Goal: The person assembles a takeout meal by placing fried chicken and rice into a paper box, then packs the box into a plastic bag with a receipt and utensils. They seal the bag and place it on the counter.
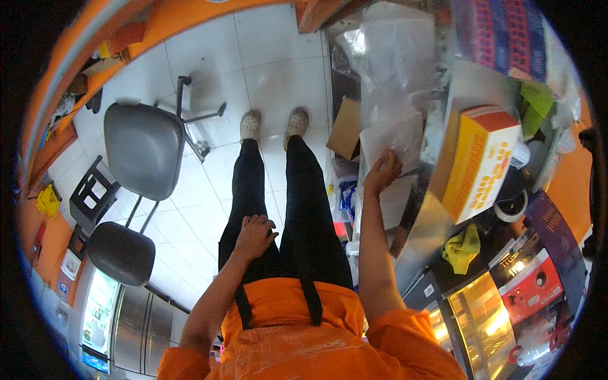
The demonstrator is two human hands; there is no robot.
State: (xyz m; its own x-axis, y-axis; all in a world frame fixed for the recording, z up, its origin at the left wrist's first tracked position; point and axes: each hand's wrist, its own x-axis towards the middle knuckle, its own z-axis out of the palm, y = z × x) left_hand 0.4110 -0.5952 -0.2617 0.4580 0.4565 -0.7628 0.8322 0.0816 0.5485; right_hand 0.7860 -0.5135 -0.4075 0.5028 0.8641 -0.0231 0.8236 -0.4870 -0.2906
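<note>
My left hand (255,236) hangs in front of my left thigh, over the black trousers (247,199). Its fingers are loosely bent, and no object shows in it. To the right, my right hand (384,171) reaches to a stack of clear plastic bags (392,135) on a shelf beside the counter. Its curled fingers touch the lower edge of the top bags; whether they pinch one is unclear. Farther along that shelf lies a larger translucent plastic bag (399,52). A brown cardboard box flap (344,126) juts out next to the bags.
On the steel counter (432,204) stand a yellow and white box (484,166) and a yellow cloth (461,249). A lit glass display case (482,323) is at the lower right. A grey office chair (142,149) and a black step stool (92,192) stand on the tiled floor (209,156) at left.
</note>
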